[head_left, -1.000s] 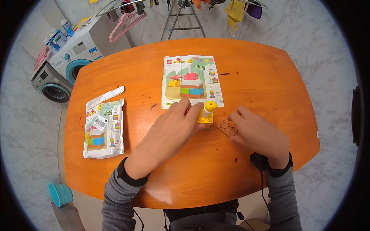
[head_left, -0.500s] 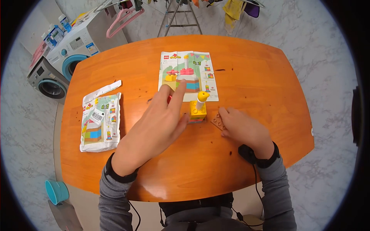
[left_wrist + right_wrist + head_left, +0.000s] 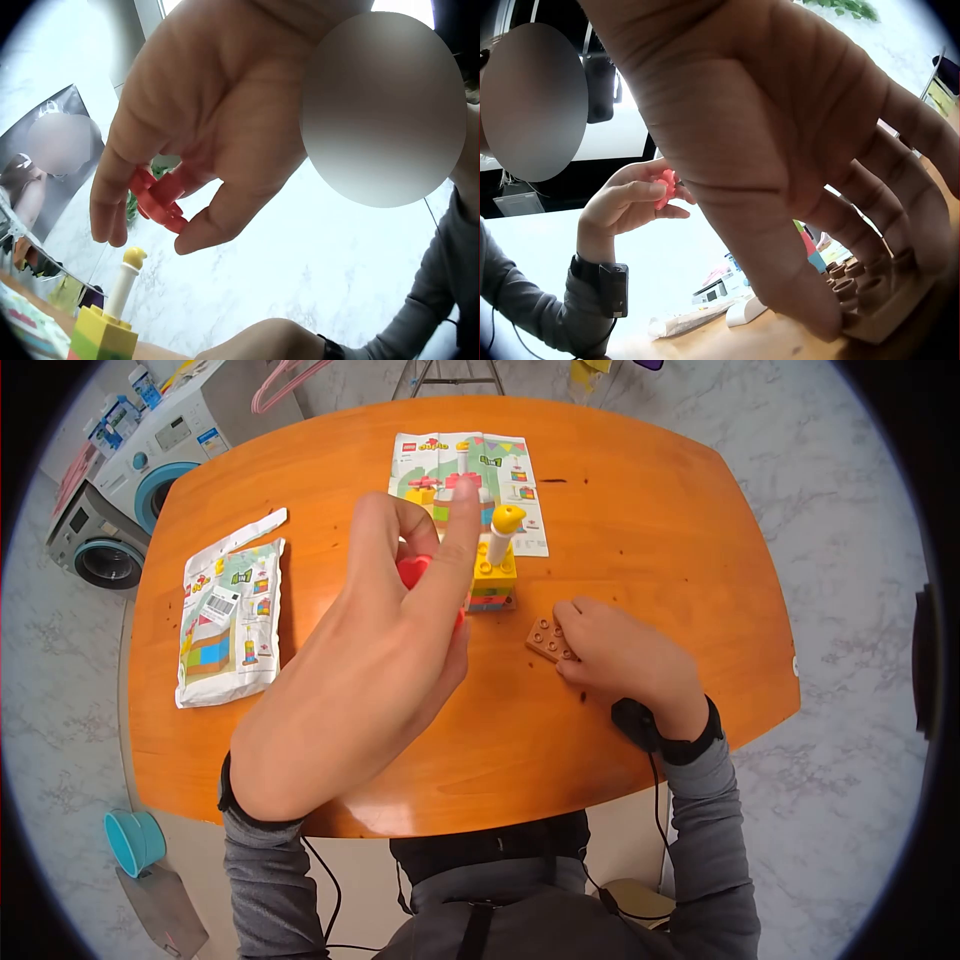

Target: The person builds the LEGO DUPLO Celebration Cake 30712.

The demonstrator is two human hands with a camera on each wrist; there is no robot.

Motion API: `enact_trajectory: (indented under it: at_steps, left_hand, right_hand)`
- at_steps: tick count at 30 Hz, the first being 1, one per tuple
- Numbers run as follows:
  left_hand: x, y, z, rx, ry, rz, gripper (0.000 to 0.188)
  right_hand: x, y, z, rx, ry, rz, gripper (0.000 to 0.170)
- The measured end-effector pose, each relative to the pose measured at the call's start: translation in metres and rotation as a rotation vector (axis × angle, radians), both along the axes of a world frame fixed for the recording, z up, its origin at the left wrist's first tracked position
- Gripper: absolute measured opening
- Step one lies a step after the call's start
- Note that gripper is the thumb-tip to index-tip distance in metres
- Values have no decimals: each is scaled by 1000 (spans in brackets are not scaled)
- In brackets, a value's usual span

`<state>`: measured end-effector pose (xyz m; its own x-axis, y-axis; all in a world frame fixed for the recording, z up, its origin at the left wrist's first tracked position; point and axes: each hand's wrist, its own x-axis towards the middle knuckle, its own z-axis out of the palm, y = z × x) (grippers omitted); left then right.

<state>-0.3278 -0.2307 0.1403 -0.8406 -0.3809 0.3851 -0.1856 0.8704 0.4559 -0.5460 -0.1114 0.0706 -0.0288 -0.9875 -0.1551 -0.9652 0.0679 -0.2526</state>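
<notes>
My left hand [image 3: 350, 645] is raised over the table. Its thumb and fingers pinch a red toy piece with rounded lobes [image 3: 157, 199], partly hidden by the fingers in the head view. Just beyond that hand stands a small tower of bricks [image 3: 493, 588], yellow on top with coloured layers below. A white candle piece [image 3: 498, 550] with a yellow flame top rises from it. To the tower's right, my right hand [image 3: 630, 660] grips a brown studded plate [image 3: 543, 642] at its right end, thumb on the near side and fingers on the far side.
A printed instruction sheet [image 3: 520, 525] lies behind the tower. On the left are a white printed bag [image 3: 200, 670] and its torn-off strip [image 3: 240, 532]. Washing machines [image 3: 190, 440] stand past the table's far left edge.
My left hand has lifted the red piece up and back, away from beside the tower. My right hand stays at the brown plate. The head view has tilted, shifting the table upward in frame.
</notes>
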Motion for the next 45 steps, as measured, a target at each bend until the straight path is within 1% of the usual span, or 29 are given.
enact_trajectory:
  at_steps: [1, 3, 4, 5, 6, 7, 8, 10, 14, 16, 20, 23, 25, 26, 28, 29, 31, 32, 34, 35, 37, 38, 40, 41, 43, 44, 45]
  left_hand:
    - [3, 6, 4, 7, -6, -7, 76]
    - [7, 16, 9, -191, -159, -62, 75]
    - [7, 21, 7, -189, -161, -69, 75]
    - [6, 27, 5, -112, -258, -110, 73]
    - [5, 31, 1, -33, -356, -152, 72]
    - [2, 32, -10, -104, -387, -170, 70]
    - [-1, 33, -18, -98, -393, -176, 70]
    - [-5, 37, -32, -32, -456, -229, 71]
    - [-2, 43, -56, 81, -569, -241, 75]
    - [-4, 41, -66, 209, -519, -241, 78]
    - [-8, 38, -71, 253, -482, -235, 80]
    - [-8, 36, -69, 303, -492, -188, 83]
    - [-8, 34, -69, 261, -420, -208, 76]
    - [-8, 34, -69, 264, -422, -208, 76]
    - [-8, 35, -71, 257, -426, -155, 58]
    - [-8, 35, -70, 257, -428, -156, 58]
    - [-6, 34, -65, 239, -434, -145, 38]
    - [-6, 33, -61, 237, -436, -147, 38]
    - [-7, 32, -55, 263, -412, -140, 29]
    - [-8, 31, -55, 262, -412, -141, 29]
    - [-10, 29, -54, 281, -404, -152, 22]
    - [-11, 28, -55, 279, -403, -152, 22]
    - [-13, 26, -59, 419, -299, -143, 18]
    - [-13, 26, -56, 417, -300, -143, 18]
    - [-16, 26, -48, 592, -293, -129, 15]
    - [-16, 26, -49, 592, -295, -130, 15]
    - [-16, 26, -51, 623, -233, -121, 16]
  right_hand:
    - [0, 6, 1, -12, -5, 14, 22]
    - [0, 14, 0, -19, -14, 16, 21]
    - [0, 18, 0, -31, -19, 27, 21]
    - [2, 22, -1, -28, -21, 22, 21]
    - [7, 26, -3, -64, -18, 66, 21]
    - [11, 29, -5, -101, -17, 109, 21]
    - [15, 30, -8, -95, -24, 105, 21]
    - [23, 32, -12, -168, -65, 200, 23]
    - [24, 28, -20, -183, -83, 213, 26]
    - [23, 27, -11, -146, -70, 136, 25]
    - [14, 25, -11, -130, -76, 134, 25]
    - [13, 23, -16, -84, -99, 146, 25]
    - [18, 23, -15, -137, -122, 153, 27]
    - [20, 23, -16, -135, -125, 153, 27]
    - [21, 23, -19, -158, -151, 182, 28]
    - [22, 23, -19, -158, -152, 181, 28]
    - [23, 22, -19, -140, -174, 177, 32]
    - [23, 21, -19, -141, -175, 174, 32]
    - [23, 20, -20, -187, -207, 199, 37]
    - [24, 19, -20, -188, -207, 199, 37]
    - [27, 16, -17, -373, -228, 225, 42]
    - [28, 14, -15, -374, -227, 224, 42]
    - [31, 10, -10, -418, -335, 280, 42]
    - [30, 9, -8, -420, -335, 280, 42]
    - [30, 8, -5, -358, -413, 276, 46]
    - [30, 8, -4, -358, -413, 274, 46]
    - [30, 7, -4, -373, -439, 264, 45]
